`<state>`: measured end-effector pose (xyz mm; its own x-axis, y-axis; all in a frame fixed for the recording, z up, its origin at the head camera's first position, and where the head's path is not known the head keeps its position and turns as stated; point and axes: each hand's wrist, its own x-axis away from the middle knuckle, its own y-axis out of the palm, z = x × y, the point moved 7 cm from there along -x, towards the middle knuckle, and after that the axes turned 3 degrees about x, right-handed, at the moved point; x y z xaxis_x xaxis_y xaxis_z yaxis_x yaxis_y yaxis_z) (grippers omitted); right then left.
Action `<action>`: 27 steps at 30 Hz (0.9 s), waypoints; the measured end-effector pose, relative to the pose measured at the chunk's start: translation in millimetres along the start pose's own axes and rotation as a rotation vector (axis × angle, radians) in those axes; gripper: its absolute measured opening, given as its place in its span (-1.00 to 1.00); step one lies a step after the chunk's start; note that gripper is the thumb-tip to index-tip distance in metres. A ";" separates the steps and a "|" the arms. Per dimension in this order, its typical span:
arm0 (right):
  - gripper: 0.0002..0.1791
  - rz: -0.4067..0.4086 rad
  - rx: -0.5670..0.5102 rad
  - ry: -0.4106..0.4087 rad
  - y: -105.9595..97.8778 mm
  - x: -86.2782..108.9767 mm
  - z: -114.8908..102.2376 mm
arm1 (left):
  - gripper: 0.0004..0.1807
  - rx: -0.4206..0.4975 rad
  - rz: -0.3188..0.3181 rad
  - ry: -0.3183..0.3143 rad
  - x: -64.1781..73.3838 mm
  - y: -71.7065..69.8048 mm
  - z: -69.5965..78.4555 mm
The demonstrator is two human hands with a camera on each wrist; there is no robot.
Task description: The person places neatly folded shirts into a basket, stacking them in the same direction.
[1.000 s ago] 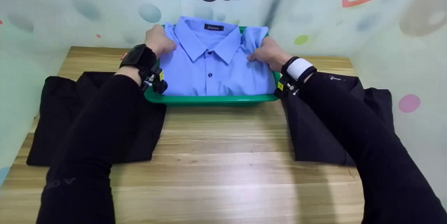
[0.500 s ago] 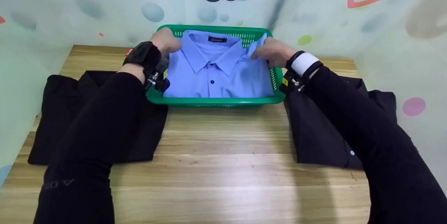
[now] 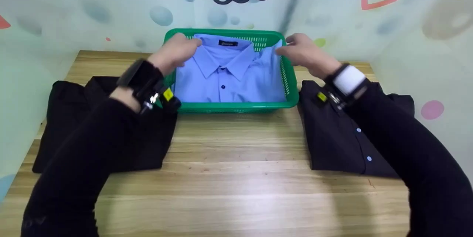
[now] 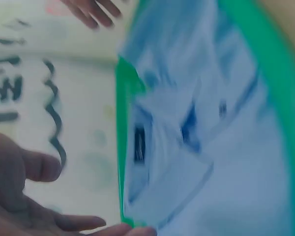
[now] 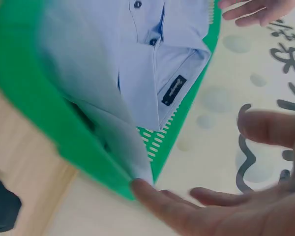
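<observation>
A folded light-blue shirt (image 3: 236,82) lies collar-up inside a green plastic basket (image 3: 236,107) with slotted walls. Over the basket's left back corner is my left hand (image 3: 178,50), its fingers spread and holding nothing in the left wrist view, where the shirt's collar (image 4: 174,182) shows beside it. My right hand (image 3: 305,50) is at the basket's right back corner. In the right wrist view its fingers (image 5: 162,206) are extended, one fingertip right at the shirt's shoulder edge and the rim, thumb held apart.
Folded black garments lie on both sides of the basket: one on the left (image 3: 147,148), partly under my left arm, and a black shirt (image 3: 332,144) with pale buttons on the right. The wooden table (image 3: 236,178) meets a printed wall (image 3: 236,11) right behind the basket.
Both hands have let go of the blue shirt, which has sunk lower into the basket. My right hand has drawn away to the right and its fingers have opened.
</observation>
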<state>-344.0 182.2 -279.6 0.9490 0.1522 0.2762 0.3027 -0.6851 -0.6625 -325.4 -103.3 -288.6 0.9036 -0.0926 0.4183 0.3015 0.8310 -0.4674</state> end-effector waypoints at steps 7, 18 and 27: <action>-0.40 0.155 -0.060 -0.183 -16.4 41.3 28.7 | -0.47 0.107 0.039 0.149 36.8 35.2 13.4; -0.59 0.233 -0.206 -0.199 -28.0 82.9 76.3 | -0.43 0.277 0.062 0.383 82.2 101.5 24.6; -0.58 0.215 -0.177 -0.219 -25.7 108.1 105.5 | -0.57 0.481 0.005 0.460 106.7 139.3 13.1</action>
<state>-239.9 291.4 -306.2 0.9916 0.1269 -0.0247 0.0921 -0.8278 -0.5534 -191.0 9.8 -298.8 0.9746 -0.2237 -0.0080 0.2234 0.9744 -0.0242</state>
